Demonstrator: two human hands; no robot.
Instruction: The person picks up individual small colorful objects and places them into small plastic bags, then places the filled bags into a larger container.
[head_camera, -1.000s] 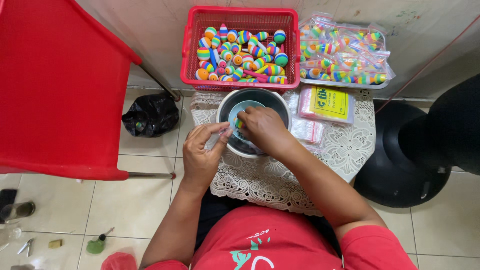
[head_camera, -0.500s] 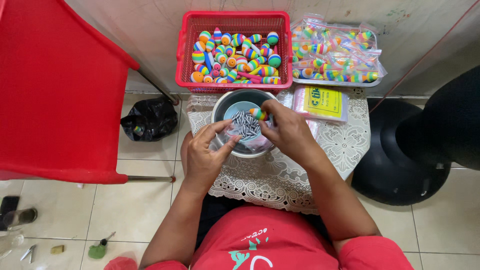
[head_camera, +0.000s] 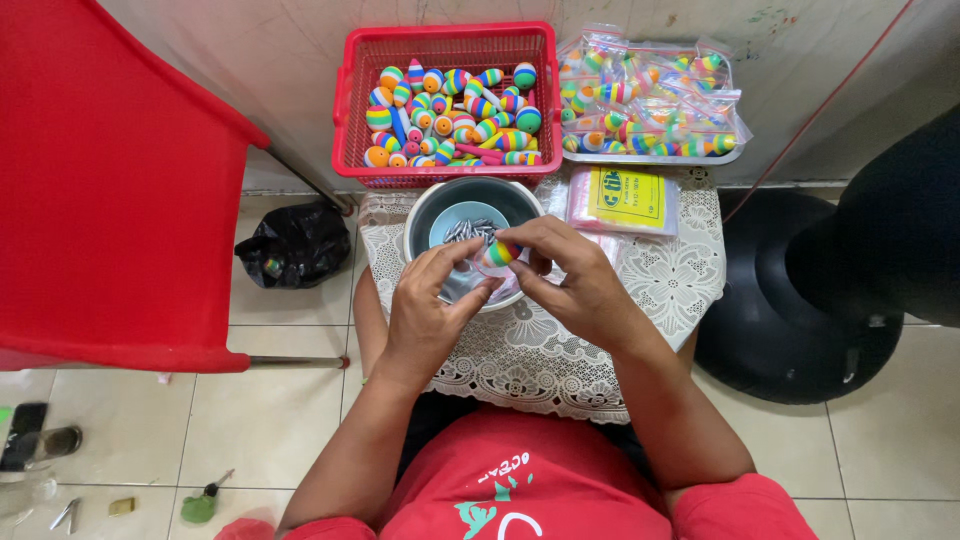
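Pinching a striped float between right hand and left hand fingertips, over a grey bowl

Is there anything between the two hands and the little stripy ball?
No. Both the left hand and the right hand already touch the stripy ball with their fingertips, above the grey bowl. A thin clear bag seems to be pinched there too.

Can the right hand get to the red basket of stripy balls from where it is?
Probably yes. The right hand sits just in front of the red basket, with only the low bowl between them, and the basket has no lid. But that hand is busy pinching a stripy ball.
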